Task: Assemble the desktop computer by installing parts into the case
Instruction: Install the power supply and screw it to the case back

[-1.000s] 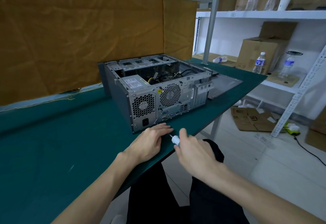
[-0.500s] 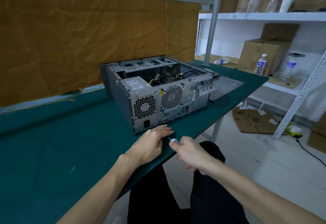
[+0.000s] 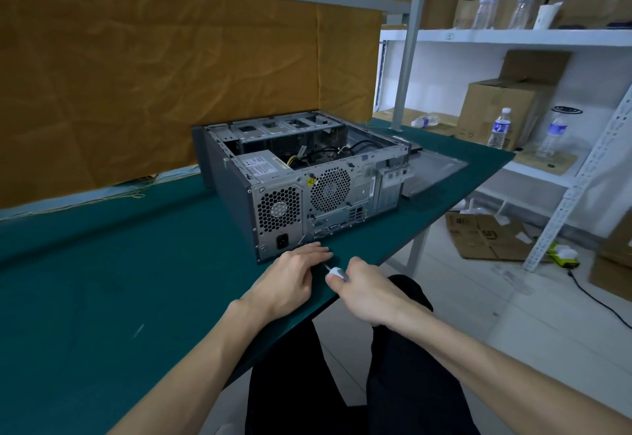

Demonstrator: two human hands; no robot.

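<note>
The open case lies on its side on the green table. Left hand rests flat beside it — fingers straight, together. Right hand grips a white-handled screwdriver, fingers curled round it.

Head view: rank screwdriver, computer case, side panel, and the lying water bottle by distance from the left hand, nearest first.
From the left hand:
1. Screwdriver, right beside its fingers, gripped by the right hand.
2. Computer case, just beyond the fingertips.
3. Side panel, flat on the mat right of the case.
4. Lying water bottle, on the shelf beyond.
</note>
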